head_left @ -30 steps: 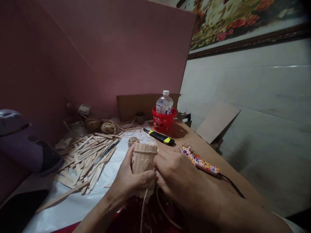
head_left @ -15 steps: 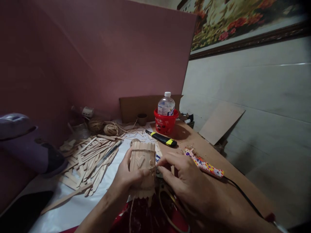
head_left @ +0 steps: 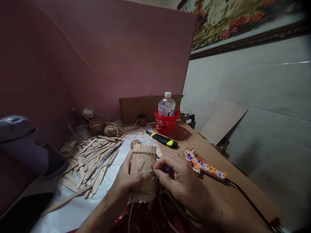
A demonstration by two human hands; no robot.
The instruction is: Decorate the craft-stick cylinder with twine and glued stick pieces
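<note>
A small container of upright craft sticks (head_left: 143, 170) has twine tied round its upper part and a small wooden heart (head_left: 140, 164) on its front. My left hand (head_left: 127, 178) is wrapped round its left side, thumb across the front. At its right edge, the thumb and forefinger of my right hand (head_left: 181, 176) are pinched together, near small bits on the side; what they pinch is too small to make out. A twine end (head_left: 131, 213) hangs below the container. Under my right hand, dark looped shapes are partly hidden.
Loose craft sticks (head_left: 85, 165) and a pen (head_left: 109, 154) lie at left, with twine balls (head_left: 111, 130) behind. A utility knife (head_left: 162, 139), a red bucket (head_left: 165, 124) holding a plastic bottle (head_left: 167, 106), and a flower-patterned glue gun (head_left: 206, 168) with a cord are at right.
The container has shifted slightly down and now leans a little differently. My right fingertips have moved slightly left onto its right edge. The scissors-like handles below my right hand show less.
</note>
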